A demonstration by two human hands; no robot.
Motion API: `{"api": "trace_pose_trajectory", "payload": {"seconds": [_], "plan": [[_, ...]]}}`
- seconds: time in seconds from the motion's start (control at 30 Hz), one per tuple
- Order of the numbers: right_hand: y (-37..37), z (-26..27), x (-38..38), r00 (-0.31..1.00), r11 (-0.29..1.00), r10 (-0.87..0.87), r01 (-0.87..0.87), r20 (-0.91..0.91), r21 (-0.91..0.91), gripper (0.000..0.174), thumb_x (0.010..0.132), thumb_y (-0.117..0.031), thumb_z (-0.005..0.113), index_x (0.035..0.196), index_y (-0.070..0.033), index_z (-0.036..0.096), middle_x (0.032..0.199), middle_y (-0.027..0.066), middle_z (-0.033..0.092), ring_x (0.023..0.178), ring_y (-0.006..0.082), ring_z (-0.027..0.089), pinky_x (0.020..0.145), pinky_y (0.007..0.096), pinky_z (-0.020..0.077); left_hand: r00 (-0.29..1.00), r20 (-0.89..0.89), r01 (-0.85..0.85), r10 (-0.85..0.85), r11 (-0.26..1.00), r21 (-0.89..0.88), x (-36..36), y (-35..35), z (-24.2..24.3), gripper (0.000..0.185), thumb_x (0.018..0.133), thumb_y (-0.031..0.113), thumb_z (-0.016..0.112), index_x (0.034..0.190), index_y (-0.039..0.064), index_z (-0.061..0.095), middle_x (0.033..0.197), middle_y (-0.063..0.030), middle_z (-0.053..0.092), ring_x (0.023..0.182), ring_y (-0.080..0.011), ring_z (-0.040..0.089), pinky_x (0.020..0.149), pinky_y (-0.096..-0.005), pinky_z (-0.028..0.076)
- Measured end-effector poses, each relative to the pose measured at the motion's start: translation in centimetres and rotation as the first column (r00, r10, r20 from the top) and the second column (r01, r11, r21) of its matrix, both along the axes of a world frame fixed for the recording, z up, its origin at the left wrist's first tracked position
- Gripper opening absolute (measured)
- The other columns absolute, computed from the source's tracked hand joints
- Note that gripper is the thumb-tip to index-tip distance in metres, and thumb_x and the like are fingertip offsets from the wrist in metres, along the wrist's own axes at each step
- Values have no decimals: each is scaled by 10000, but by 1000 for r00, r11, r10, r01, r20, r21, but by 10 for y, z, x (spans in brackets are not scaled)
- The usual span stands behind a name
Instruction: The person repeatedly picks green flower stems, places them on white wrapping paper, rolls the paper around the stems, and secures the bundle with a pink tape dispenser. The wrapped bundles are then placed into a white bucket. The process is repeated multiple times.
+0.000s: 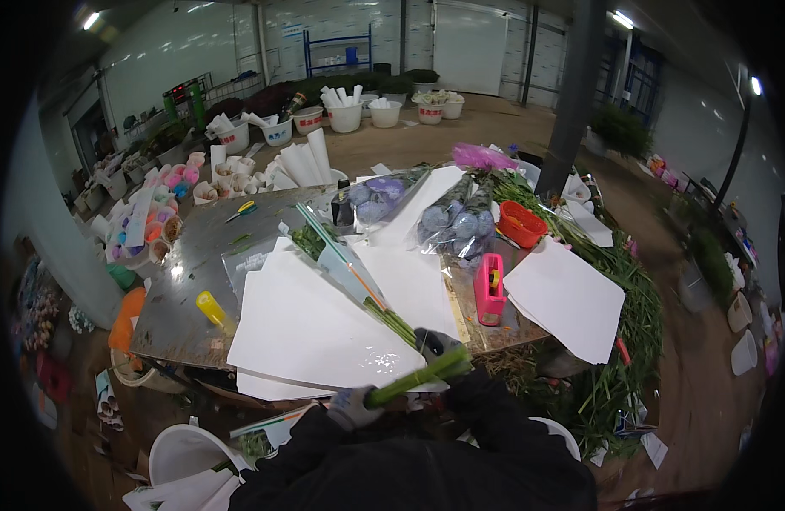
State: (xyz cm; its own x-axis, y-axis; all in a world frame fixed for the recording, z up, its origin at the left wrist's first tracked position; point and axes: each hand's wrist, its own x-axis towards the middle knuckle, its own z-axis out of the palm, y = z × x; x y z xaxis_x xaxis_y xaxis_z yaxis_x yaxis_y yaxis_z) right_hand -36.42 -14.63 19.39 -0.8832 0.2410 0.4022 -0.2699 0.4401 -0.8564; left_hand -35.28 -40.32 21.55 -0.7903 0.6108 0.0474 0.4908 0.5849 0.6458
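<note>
My left hand [354, 409], in a grey work glove, grips one end of a thick bundle of green stems [421, 378] at the near edge of the table. The bundle slants up to the right and passes in front of my right wrist. My right hand [434, 342], gloved too, is closed at the stem ends of a flower bunch in a clear sleeve [351, 271] with orange and green stripes. That bunch lies diagonally over large white paper sheets [290, 326], its leafy head pointing away from me. The bundle partly hides my right fingers.
On the metal table [175, 306] are scissors [244, 209], a yellow cylinder [212, 308], a dark bottle [343, 207], a pink tape dispenser [490, 290], a red basket [522, 223] and sleeved purple flowers [456, 217]. A post [568, 102] rises behind. Cut greenery [629, 319] is heaped right; a white bucket [191, 453] stands below.
</note>
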Motion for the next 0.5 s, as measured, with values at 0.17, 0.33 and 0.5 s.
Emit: {"api": "trace_pose_trajectory", "payload": {"seconds": [0.17,0.33,0.5], "plan": [[-10,3,-8,878,278,295,-457,-378,-845,701,888,-415,608,1428,-84,306,1412,115,407,1283,323,426,1018,476,416,966,251,37,-66,992,117,-2,-3,11,260,768,225,692,960,51,669,749,-102,670,671,-198,656,618,-323,516],[-11,42,15,867,709,375,-497,-330,-501,881,775,-365,756,1464,-168,245,1495,99,288,1297,388,404,1016,536,407,821,571,-82,-31,982,170,-15,-8,7,188,831,184,655,920,20,673,649,-51,628,539,-105,579,514,-267,473],[7,70,21,769,811,542,-584,-339,-27,854,704,-139,823,1408,-81,344,1420,129,395,1285,291,440,1007,417,427,928,368,-2,54,990,-138,-12,-8,-3,398,767,413,666,992,85,687,896,-153,685,860,-284,662,772,-383,515]]}}
